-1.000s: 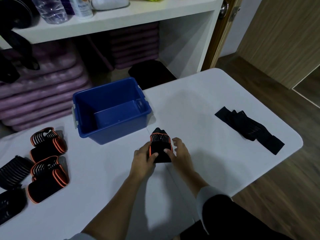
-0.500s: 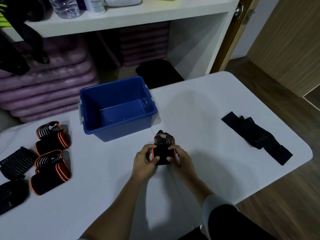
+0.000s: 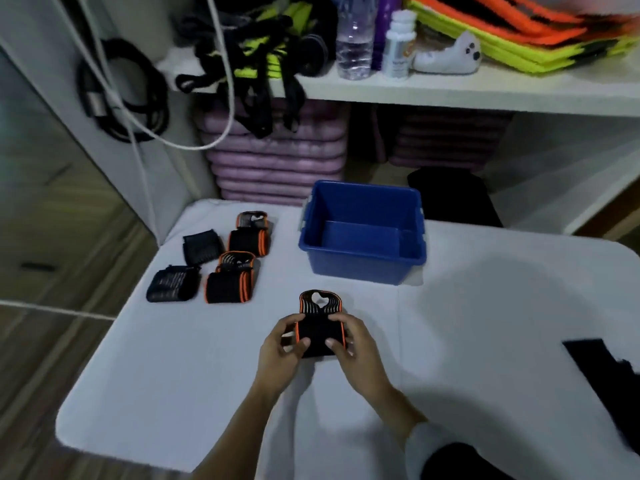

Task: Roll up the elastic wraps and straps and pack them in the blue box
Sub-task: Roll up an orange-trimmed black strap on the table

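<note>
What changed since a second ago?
Little. The camera swung left. The left hand and right hand keep gripping the orange-edged wrap in front of the blue box on the table. The box stays empty; the rolled wraps at left and the black strap at right have not moved.

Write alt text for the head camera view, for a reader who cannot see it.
A person's left hand and right hand grip a black elastic wrap with orange edging on a white table. An open blue plastic box stands just beyond it, and four more rolled wraps lie to the box's left.
</note>
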